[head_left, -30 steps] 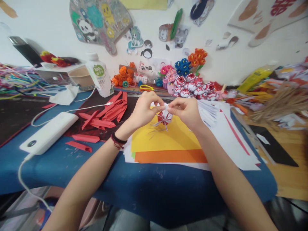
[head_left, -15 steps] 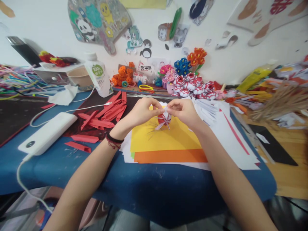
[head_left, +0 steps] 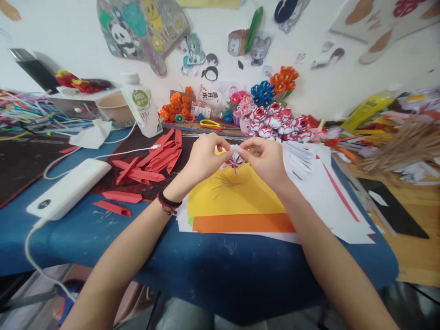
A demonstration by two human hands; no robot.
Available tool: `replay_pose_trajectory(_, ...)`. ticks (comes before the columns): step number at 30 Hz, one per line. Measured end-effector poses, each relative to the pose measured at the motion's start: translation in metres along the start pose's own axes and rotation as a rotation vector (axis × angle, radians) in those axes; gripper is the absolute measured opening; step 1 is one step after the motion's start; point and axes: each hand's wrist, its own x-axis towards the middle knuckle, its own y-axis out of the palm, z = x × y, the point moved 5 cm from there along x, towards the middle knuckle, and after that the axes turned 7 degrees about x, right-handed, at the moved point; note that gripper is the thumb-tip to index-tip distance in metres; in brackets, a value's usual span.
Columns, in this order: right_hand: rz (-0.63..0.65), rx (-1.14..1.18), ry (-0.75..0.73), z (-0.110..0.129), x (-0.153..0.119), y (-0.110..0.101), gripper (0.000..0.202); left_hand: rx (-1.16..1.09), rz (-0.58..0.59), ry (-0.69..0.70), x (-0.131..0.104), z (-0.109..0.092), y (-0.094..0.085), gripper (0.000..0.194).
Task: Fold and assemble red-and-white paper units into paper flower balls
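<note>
A small red and white paper flower (head_left: 235, 160) is held up over the yellow sheet (head_left: 237, 197). My left hand (head_left: 210, 156) pinches it from the left with thumb and forefinger. From the right, my right hand (head_left: 261, 158) grips its whitish upper part, the thumb and forefinger close to those of the left. Part of the flower is hidden by my fingers. Several thin wire-like stems (head_left: 225, 180) lie on the yellow sheet just below. An orange sheet (head_left: 244, 223) shows under the yellow one.
Folded red paper strips (head_left: 161, 156) lie on a dark mat to the left, near a white power bank (head_left: 68, 189) with its cable. White paper strips (head_left: 297, 160) rest at right. Finished red and white flowers (head_left: 275, 121) and a white bottle (head_left: 141, 105) stand along the wall.
Both hands have risen slightly with the flower, and its striped underside has tilted up and away. More of the thin stems on the yellow sheet now shows.
</note>
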Motion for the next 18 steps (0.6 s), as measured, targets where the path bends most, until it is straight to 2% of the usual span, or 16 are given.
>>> replay_pose_trajectory(7, 0.018, -0.053, 0.056, -0.007, 0.001, 0.000, 0.015, -0.091, 0.015, 0.005, 0.001, 0.004, 0.005, 0.004)
replay_pose_trajectory(12, 0.005, -0.127, 0.062, -0.011, 0.000, 0.003, 0.007, -0.142, 0.084, -0.039, -0.001, 0.004, 0.012, 0.004)
replay_pose_trajectory(18, 0.103, 0.001, 0.114, -0.026, 0.002, 0.010, 0.007, -0.227, 0.189, -0.033, 0.000, 0.004, 0.015, 0.005)
